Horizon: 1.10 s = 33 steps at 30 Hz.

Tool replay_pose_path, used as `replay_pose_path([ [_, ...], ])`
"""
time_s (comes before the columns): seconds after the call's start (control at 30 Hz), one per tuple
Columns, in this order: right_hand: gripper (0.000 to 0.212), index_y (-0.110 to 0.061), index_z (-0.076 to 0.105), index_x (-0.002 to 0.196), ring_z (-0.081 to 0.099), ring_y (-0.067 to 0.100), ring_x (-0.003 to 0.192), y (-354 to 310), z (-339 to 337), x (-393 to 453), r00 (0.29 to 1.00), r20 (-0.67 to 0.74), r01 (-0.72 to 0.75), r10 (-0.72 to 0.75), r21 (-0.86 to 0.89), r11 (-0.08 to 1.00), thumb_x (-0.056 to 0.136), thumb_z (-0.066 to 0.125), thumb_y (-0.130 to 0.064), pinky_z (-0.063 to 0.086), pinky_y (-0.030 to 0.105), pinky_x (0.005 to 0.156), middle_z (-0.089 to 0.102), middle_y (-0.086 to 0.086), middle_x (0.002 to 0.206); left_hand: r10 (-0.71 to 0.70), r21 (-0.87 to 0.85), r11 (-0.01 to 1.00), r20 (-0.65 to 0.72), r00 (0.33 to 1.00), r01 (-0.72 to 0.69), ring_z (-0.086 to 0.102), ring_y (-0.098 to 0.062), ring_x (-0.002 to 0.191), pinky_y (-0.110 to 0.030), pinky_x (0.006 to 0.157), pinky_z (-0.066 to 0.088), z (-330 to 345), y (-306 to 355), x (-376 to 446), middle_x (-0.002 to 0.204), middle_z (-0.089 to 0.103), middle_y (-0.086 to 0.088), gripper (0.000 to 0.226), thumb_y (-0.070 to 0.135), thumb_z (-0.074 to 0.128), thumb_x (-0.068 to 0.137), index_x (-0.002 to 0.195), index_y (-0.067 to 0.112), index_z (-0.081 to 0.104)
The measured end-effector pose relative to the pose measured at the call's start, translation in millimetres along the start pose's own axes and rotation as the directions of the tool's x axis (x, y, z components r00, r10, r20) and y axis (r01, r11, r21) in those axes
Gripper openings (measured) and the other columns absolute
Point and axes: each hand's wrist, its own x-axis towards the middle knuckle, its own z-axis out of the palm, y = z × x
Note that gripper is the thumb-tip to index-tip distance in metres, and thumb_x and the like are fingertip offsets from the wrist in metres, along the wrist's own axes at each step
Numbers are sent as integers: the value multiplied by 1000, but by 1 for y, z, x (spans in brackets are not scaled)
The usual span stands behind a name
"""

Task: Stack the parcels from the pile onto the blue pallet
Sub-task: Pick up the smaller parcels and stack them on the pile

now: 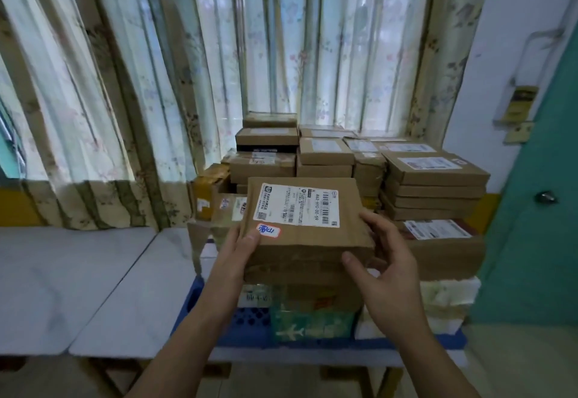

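Flat cardboard parcel [305,229] held above the stacked blue pallet [250,324]: left hand [240,249] grips its left edge, right hand [383,268] its right corner. Appears light, stiff (taped seams); edges suit gripping.

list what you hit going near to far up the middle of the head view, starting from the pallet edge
blue pallet → green box with a plane print → brown parcel with the white label, held by the left hand and the right hand → stacked cardboard parcels → floral curtain
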Motion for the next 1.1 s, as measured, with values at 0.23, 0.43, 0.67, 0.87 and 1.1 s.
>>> replay_pose_path([
  [0.23, 62, -49, 54, 132, 47, -18, 119, -3, 60, 75, 991, 129, 61, -43, -139, 988, 88, 79, -13, 60, 24, 88, 48, -43, 121, 46, 3, 999, -57, 997, -46, 67, -14, 117, -44, 102, 51, -51, 15, 75, 124, 71, 11, 51, 61, 62, 86, 134, 46, 56],
  [0.43, 49, -32, 57, 133, 43, -9, 115, -8, 110, 183, 951, 231, 282, -208, -361, 889, 89, 78, -23, 42, 19, 105, 49, -19, 135, 124, 51, 992, -135, 983, -118, 68, -15, 112, -38, 84, 58, -75, 46, 168, 123, 70, 8, 58, 65, 60, 86, 138, 40, 52],
  [0.67, 47, -22, 55, 141, 47, 20, 133, 1, 149, 310, 924, 364, 332, -113, -623, 709, 96, 69, -22, 37, 29, 111, 41, -2, 151, 138, 266, 956, -40, 990, -123, 64, -13, 112, -21, 75, 59, -78, 52, 300, 128, 64, 2, 68, 27, 76, 86, 146, 26, 43],
  [0.87, 45, -24, 56, 140, 53, 18, 124, 25, 160, 339, 925, 373, 329, -67, -705, 629, 97, 67, -25, 43, 29, 102, 49, -5, 144, 139, 455, 882, 0, 990, -124, 61, 1, 106, -26, 88, 57, -89, 24, 350, 119, 61, 15, 60, 6, 73, 90, 138, 28, 44],
  [1.1, 56, -29, 44, 148, 43, 24, 136, 11, 171, 323, 967, 242, 240, -75, -778, 580, 97, 65, -26, 42, 43, 111, 41, 0, 153, 219, 495, 844, 32, 975, -206, 42, -20, 144, -47, 116, 40, -99, 33, 345, 159, 39, -1, 91, 28, 77, 88, 160, 27, 22],
])
